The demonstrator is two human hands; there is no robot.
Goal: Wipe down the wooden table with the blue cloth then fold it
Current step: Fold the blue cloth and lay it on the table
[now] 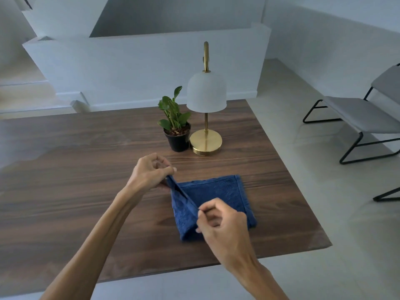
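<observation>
The blue cloth lies on the dark wooden table, right of centre, partly doubled over. Its left edge is lifted off the table and stretched taut between my two hands. My left hand pinches the far corner of that raised edge. My right hand pinches the near corner, its knuckles covering the cloth's front right part. The rest of the cloth rests flat on the wood.
A small green plant in a black pot and a brass lamp with a white shade stand just beyond the cloth. The table's right edge runs close to the cloth. Grey chairs with black frames stand on the floor to the right.
</observation>
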